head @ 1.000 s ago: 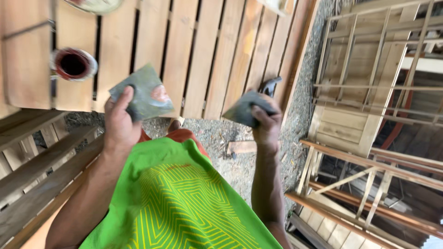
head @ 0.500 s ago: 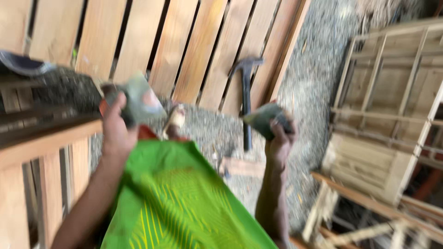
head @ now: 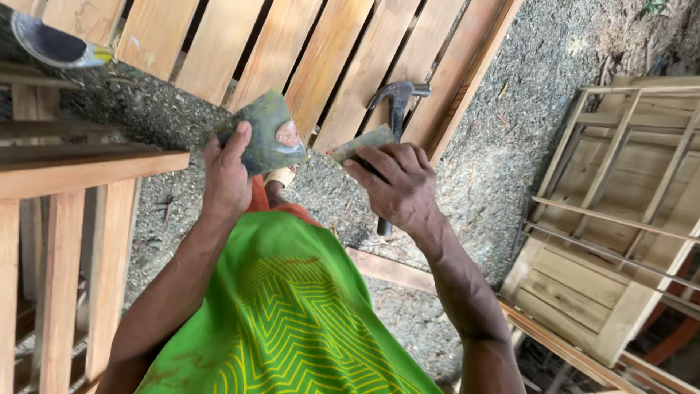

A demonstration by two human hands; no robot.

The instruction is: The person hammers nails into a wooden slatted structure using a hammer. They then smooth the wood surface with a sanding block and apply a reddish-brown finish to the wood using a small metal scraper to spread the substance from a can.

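My left hand (head: 227,175) grips a worn grey-green sheet, likely sandpaper (head: 266,131), folded with a reddish patch on it. Beside it, my right hand (head: 397,182) pinches a second, smaller grey-green piece (head: 362,143) by its edge. The two pieces are held close together, just apart, above my green patterned shirt (head: 284,314). A claw hammer (head: 396,102) lies on the gravel behind my right hand, its handle partly hidden by it.
Slatted wooden panels (head: 292,44) lie on the gravel ahead. A wooden frame (head: 80,168) stands at the left. A wooden louvred frame (head: 620,219) rests at the right. A loose wooden strip (head: 386,268) lies on the ground. A dark bowl-shaped object (head: 55,42) is at top left.
My view has tilted down and shifted. Both hands have come closer together, and the hammer now shows behind my right hand. Both pieces stay held.
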